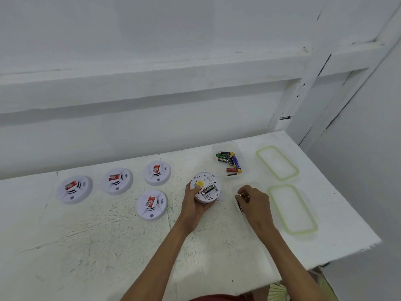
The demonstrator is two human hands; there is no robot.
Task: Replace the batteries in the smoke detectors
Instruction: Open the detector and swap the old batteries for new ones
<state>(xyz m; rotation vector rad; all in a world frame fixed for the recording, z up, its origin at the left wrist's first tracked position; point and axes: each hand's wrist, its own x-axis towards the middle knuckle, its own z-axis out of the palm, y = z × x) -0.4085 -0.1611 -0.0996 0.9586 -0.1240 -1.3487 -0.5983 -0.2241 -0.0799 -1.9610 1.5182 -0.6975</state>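
Progress was judged early: one detector (206, 187) was gripped in the left hand (193, 205), a battery (239, 205) pinched in the right hand (253, 200); four other detectors (152, 204) were judged undone.

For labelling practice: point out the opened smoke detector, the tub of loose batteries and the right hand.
opened smoke detector (211, 180): head view, white back face.
tub of loose batteries (223, 147): head view, clear far wall.
right hand (255, 200): head view, back of hand.
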